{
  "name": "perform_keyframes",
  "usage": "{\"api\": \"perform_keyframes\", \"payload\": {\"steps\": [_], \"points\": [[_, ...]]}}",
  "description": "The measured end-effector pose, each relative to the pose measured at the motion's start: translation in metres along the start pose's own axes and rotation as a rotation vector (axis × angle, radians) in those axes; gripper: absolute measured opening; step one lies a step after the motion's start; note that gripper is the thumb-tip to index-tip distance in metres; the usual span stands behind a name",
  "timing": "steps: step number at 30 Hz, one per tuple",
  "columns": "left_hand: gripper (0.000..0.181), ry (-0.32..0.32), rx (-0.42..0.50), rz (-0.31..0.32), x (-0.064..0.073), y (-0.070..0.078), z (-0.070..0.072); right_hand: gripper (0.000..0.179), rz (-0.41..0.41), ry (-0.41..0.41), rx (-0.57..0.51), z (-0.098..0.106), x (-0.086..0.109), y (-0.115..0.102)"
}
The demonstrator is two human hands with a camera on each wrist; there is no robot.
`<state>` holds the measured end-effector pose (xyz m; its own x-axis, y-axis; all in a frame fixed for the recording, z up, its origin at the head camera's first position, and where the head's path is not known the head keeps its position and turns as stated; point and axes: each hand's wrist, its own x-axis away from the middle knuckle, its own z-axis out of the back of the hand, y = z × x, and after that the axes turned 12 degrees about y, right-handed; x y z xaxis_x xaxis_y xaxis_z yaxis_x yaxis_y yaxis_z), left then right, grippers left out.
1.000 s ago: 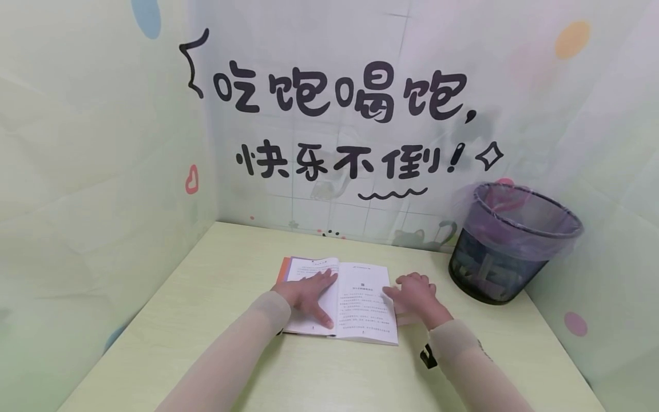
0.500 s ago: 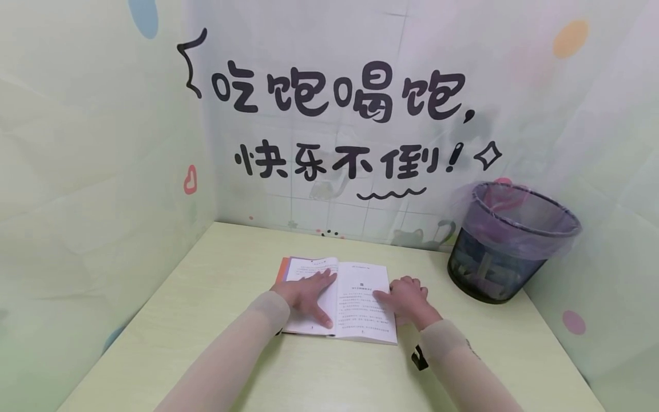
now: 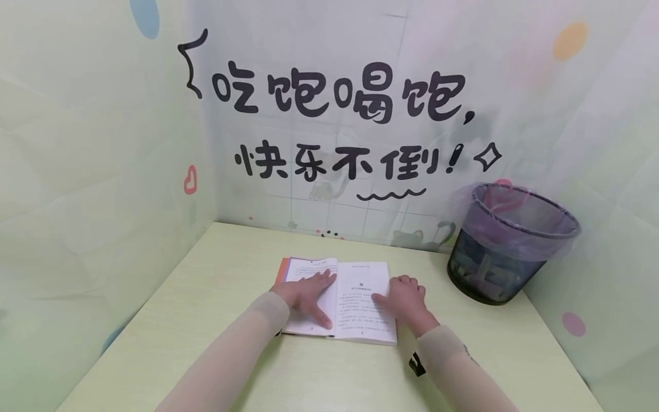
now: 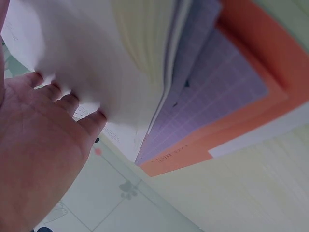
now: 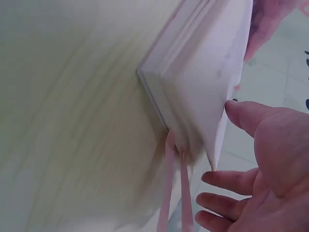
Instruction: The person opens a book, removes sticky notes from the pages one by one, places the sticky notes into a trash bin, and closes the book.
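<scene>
An open book (image 3: 358, 312) lies on the table, its orange and purple cover edge showing at the left. My left hand (image 3: 307, 293) rests with spread fingers on the left page, its thumb near the gutter. In the left wrist view the fingertips (image 4: 100, 116) touch the white paper. At the book's right edge, my right hand (image 3: 412, 298) has its thumb over the page and its other fingers bent beyond the edge. The right wrist view shows the right page (image 5: 207, 72) raised at its edge, between thumb and index finger; how many sheets I cannot tell.
A dark mesh wastebasket (image 3: 501, 263) with a translucent purple liner stands at the back right. Pink ribbon strands (image 5: 166, 193) hang from the book's edge. Printed cloth walls (image 3: 329, 126) enclose the pale table (image 3: 216, 343) at the back and sides.
The right hand has moved left onto the book's edge, its thumb now over the right page. That page's top edge has risen slightly. The left hand has stayed put.
</scene>
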<state>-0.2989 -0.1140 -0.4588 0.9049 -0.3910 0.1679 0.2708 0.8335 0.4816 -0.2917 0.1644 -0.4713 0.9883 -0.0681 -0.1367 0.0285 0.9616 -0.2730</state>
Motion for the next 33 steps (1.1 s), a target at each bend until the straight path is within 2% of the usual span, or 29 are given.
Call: {"api": "perform_keyframes", "payload": {"steps": [4,8,18,21,24,29,31,33], "points": [[0.13,0.001,-0.004,0.009,-0.001,-0.001,-0.001,0.08,0.001,0.028,0.018,-0.001,0.004,-0.006],[0.131,0.003,-0.01,0.021,-0.004,-0.003,-0.003,0.078,0.018,0.051,-0.008,0.0,0.007,-0.01],[0.132,0.008,-0.015,0.027,-0.005,-0.005,-0.005,0.056,0.073,0.123,-0.276,0.021,0.011,-0.013],[0.131,0.005,-0.007,0.026,-0.005,-0.005,-0.005,0.051,0.049,0.132,-0.393,0.027,0.01,-0.013],[0.131,0.0,0.005,0.016,-0.005,-0.005,-0.004,0.047,-0.031,0.108,-0.564,0.028,0.008,-0.012],[0.132,0.0,0.027,-0.007,-0.006,-0.006,-0.003,0.045,-0.165,-0.014,-0.883,0.023,0.007,-0.008],[0.132,0.0,0.033,-0.019,-0.006,-0.008,-0.003,0.045,-0.193,-0.068,-0.965,0.02,0.007,-0.006],[0.131,0.005,0.039,-0.03,-0.006,-0.01,-0.003,0.044,-0.184,-0.099,-0.994,0.016,0.007,-0.004]]}}
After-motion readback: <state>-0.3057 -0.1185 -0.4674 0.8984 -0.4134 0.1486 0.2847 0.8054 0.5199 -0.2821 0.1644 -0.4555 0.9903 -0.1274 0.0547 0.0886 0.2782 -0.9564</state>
